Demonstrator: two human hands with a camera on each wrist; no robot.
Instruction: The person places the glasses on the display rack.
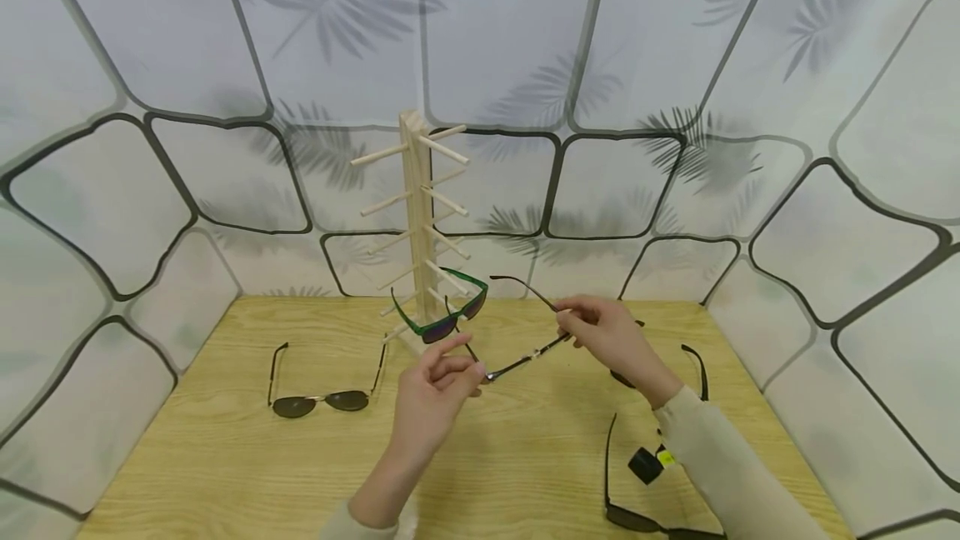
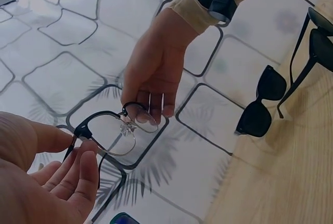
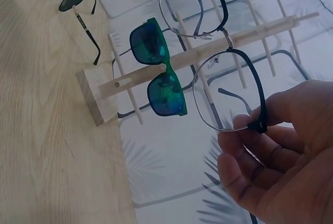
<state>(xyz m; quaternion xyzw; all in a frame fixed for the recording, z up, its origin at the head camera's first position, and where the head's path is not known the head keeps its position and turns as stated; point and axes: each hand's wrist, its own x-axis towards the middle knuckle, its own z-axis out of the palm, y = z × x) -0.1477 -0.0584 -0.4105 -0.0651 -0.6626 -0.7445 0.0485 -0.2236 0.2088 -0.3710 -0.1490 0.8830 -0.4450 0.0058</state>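
Note:
Between both hands, above the table, hangs a pair of clear eyeglasses (image 1: 528, 357) with black upper rims and unfolded temples. My left hand (image 1: 441, 390) pinches one outer corner of the frame between thumb and fingers. At the opposite corner, my right hand (image 1: 609, 338) grips the hinge end, seen closely in the right wrist view. Just beyond them stands a wooden display rack (image 1: 417, 215) with several pairs of pegs. Green-framed sunglasses (image 1: 441, 328) with dark mirrored lenses sit on a low part of the rack, their temples toward the back.
Aviator sunglasses (image 1: 321, 403) lie unfolded on the wooden table (image 1: 225, 473) at left. Black sunglasses (image 1: 633, 518) rest at the front right, and another dark pair (image 2: 261, 102) lies farther back, partly behind the right arm. Patterned fabric walls (image 1: 510, 40) surround the table.

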